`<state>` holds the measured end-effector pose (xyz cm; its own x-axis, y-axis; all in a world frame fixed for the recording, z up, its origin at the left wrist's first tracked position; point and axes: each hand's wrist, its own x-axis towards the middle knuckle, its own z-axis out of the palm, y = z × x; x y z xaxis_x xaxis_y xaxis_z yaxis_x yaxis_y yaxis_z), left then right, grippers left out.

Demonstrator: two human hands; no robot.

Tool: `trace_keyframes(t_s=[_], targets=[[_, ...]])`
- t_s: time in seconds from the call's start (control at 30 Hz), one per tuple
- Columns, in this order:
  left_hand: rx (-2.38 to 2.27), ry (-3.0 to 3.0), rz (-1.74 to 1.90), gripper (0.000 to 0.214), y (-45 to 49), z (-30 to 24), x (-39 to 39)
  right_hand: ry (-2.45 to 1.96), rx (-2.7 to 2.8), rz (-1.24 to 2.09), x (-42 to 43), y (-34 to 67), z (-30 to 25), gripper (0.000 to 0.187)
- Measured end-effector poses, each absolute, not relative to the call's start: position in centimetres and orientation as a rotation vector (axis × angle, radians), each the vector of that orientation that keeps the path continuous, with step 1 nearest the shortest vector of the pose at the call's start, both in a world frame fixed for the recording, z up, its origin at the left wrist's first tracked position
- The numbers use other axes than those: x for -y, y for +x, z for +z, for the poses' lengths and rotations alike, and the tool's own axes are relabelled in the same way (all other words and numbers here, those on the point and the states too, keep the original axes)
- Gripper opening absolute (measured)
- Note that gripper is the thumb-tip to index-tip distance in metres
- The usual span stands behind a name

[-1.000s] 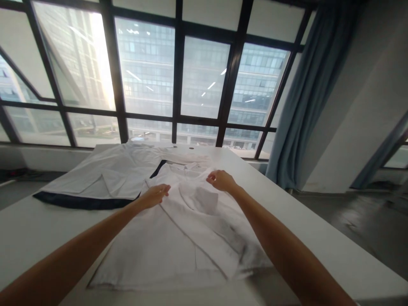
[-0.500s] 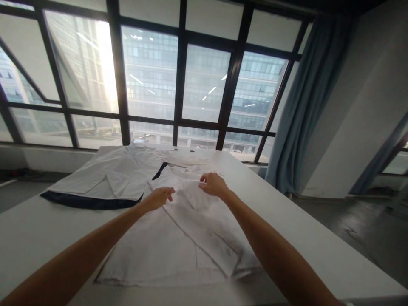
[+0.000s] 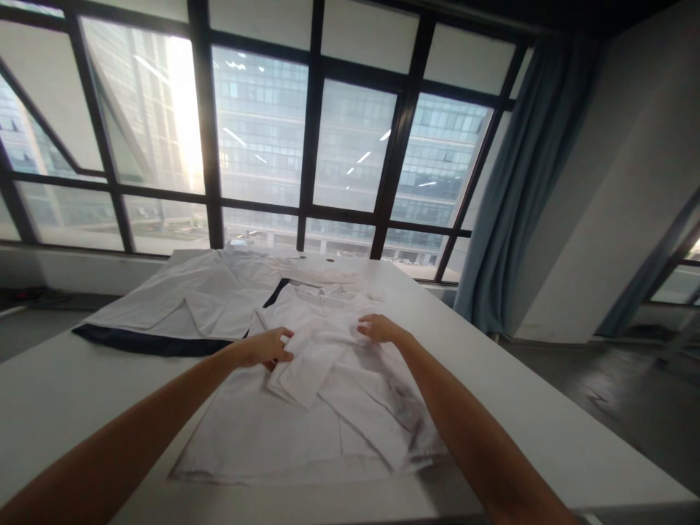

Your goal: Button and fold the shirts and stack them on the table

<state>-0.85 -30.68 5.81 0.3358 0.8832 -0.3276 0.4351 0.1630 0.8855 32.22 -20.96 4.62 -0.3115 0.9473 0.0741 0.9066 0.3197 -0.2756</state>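
A white shirt (image 3: 306, 430) lies spread on a white table (image 3: 547, 430) in front of me. My left hand (image 3: 265, 347) rests on its upper left part, fingers closed on a folded white sleeve flap (image 3: 306, 368) that lies across the chest. My right hand (image 3: 380, 328) presses on the cloth just right of the flap, fingers curled onto the fabric near the shoulder.
A second white garment with a dark blue hem (image 3: 180, 310) lies farther back on the left of the table. Large dark-framed windows (image 3: 306, 146) stand behind the table, and a blue curtain (image 3: 519, 182) hangs at the right. Grey floor lies to the right.
The sleeve has been pulled inward and now lies folded over the shirt's chest. My left hand took hold of it; my right hand slid slightly right and down onto the cloth.
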Motion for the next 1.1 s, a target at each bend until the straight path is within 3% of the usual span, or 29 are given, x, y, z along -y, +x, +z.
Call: trace_keyframes(t_s=[0.17, 0.37, 0.5, 0.67, 0.87, 0.97, 1.03, 1.1], targets=[[-1.074, 1.402, 0.544, 0.077, -1.9, 7.8, 31.1, -1.800, 2.351, 0.220, 19.4, 34.9, 2.0, 0.045], [-1.287, 1.647, 0.060, 0.084, -2.1, 7.7, 31.7, -1.878, 2.399, 0.166, 18.4, 36.0, 0.7, 0.056], [-1.299, 1.794, -0.147, 0.100, -1.2, 7.7, 32.7, -1.880, 2.338, 0.098, 17.9, 37.1, 0.2, 0.066], [-1.114, 1.782, -0.168, 0.094, -2.2, 9.3, 33.0, -1.948, 2.148, -0.023, 17.3, 38.3, 0.1, 0.045], [-1.012, 1.782, -0.397, 0.115, -3.9, 10.2, 32.5, -1.915, 2.161, 0.046, 17.4, 39.0, -0.2, 0.047], [-1.228, 1.938, -0.423, 0.096, -3.1, 9.8, 32.7, -1.977, 2.200, 0.028, 17.6, 38.7, 0.0, 0.057], [-1.480, 2.185, -0.189, 0.067, -2.1, 8.9, 32.4, -2.034, 2.221, 0.000, 17.7, 38.5, 0.2, 0.059], [-1.600, 2.449, 0.145, 0.052, -1.2, 7.4, 31.5, -2.100, 2.242, -0.029, 17.7, 38.4, 0.2, 0.055]])
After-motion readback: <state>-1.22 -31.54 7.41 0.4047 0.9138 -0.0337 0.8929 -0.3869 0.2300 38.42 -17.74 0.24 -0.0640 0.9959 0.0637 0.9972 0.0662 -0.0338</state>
